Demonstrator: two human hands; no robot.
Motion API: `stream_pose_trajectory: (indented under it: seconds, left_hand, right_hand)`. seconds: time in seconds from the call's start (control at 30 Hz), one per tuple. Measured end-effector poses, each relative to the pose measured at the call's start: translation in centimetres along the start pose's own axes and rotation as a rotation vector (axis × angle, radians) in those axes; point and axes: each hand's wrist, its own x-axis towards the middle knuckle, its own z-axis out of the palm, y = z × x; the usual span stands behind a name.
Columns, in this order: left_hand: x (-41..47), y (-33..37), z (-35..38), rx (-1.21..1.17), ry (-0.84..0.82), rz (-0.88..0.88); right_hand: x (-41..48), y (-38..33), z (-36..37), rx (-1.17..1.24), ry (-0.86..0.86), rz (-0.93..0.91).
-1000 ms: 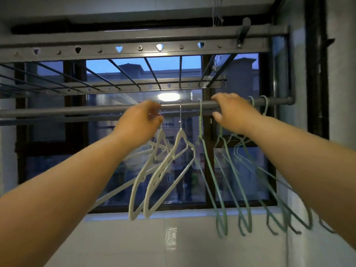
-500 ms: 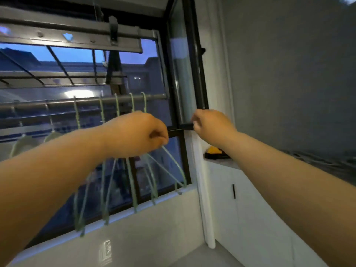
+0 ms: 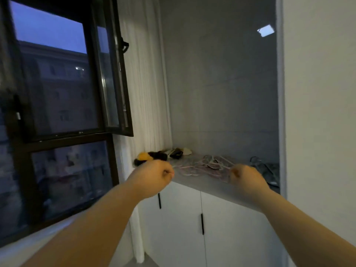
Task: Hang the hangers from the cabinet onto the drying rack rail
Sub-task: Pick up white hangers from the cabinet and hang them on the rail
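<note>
Left hand [image 3: 154,177]: fingers [image 3: 167,173] are curled into a fist, nothing held. Just beyond and btwn both fists, pale hangers [image 3: 200,166] are left tangled on the cabinet worktop [image 3: 204,183]. Right hand [image 3: 247,179] is curled too, nothing seen held. Darker hangers [image 3: 266,167] lie right of it. Rail is not shown; task is judged unfinished, more pickups needed.
</note>
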Motion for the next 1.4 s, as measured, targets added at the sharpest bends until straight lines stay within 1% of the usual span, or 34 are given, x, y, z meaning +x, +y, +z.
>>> stream_pose_trajectory:
  seconds: [0.1, 0.17, 0.27, 0.37, 0.43, 0.5, 0.57, 0.63, 0.7, 0.8, 0.87, 0.9, 0.97, 1.07, 1.13, 1.2, 1.27, 1.4]
  left_hand:
    - [3.5, -0.8, 6.1, -0.06, -0.081, -0.045]
    - [5.9, -1.7, 9.3, -0.133, -0.094, -0.08]
    - [9.8, -2.8, 13.7, -0.228, -0.127, -0.12]
    - [14.5, -3.6, 17.8, -0.289, -0.171, -0.122]
    - [18.3, -4.1, 20.5, -0.304, -0.197, -0.104]
    - [22.5, -4.7, 22.9, -0.297, -0.222, -0.087]
    - [26.7, -5.5, 25.2, -0.29, -0.241, -0.072]
    - [30.6, -6.5, 27.5, -0.293, -0.255, -0.063]
    - [34.4, -7.3, 29.6, -0.308, -0.262, -0.056]
    - [39.4, -7.8, 32.3, -0.345, -0.245, -0.048]
    - [42.1, -7.6, 33.8, -0.36, -0.219, -0.012]
    - [43.2, -7.4, 34.6, -0.359, -0.21, 0.014]
    - [45.1, -6.8, 35.8, -0.337, -0.204, 0.069]
    - [47.6, -5.6, 37.0, -0.291, -0.213, 0.153]
    - [49.2, -5.0, 37.6, -0.291, -0.203, 0.172]
    - [50.8, -4.4, 37.8, -0.241, -0.215, 0.132]
    - [52.1, -3.9, 37.8, -0.209, -0.257, 0.044]
    - [54.5, -3.2, 38.6, -0.328, -0.388, -0.169]
  right_hand:
    - [1.4, 4.2, 1.5, -0.018, -0.048, 0.088]
    - [2.3, 6.4, 2.8, -0.022, -0.058, 0.129]
    - [3.8, 8.8, 5.2, -0.023, -0.089, 0.171]
    - [6.6, 10.5, 8.4, -0.062, -0.128, 0.218]
    - [9.2, 11.8, 10.8, -0.078, -0.143, 0.245]
    - [12.4, 13.0, 13.0, -0.067, -0.122, 0.272]
    - [15.5, 14.5, 15.1, -0.056, -0.058, 0.315]
    - [18.3, 16.5, 16.8, -0.133, 0.012, 0.339]
    - [20.6, 18.6, 18.4, -0.207, 0.063, 0.315]
    - [22.8, 21.5, 20.0, -0.277, 0.047, 0.417]
    - [23.4, 22.4, 20.3, -0.323, 0.057, 0.456]
    - [23.7, 22.8, 20.5, -0.354, 0.005, 0.471]
    - [24.0, 23.6, 20.8, -0.368, -0.065, 0.483]
    - [24.2, 24.0, 21.1, -0.371, -0.036, 0.473]
    - [24.3, 24.2, 21.3, -0.363, -0.013, 0.456]
    - [24.3, 24.2, 21.5, -0.371, 0.004, 0.476]
    - [24.7, 23.9, 21.6, -0.405, 0.001, 0.504]
    - [24.2, 24.3, 21.8, -0.448, 0.007, 0.504]
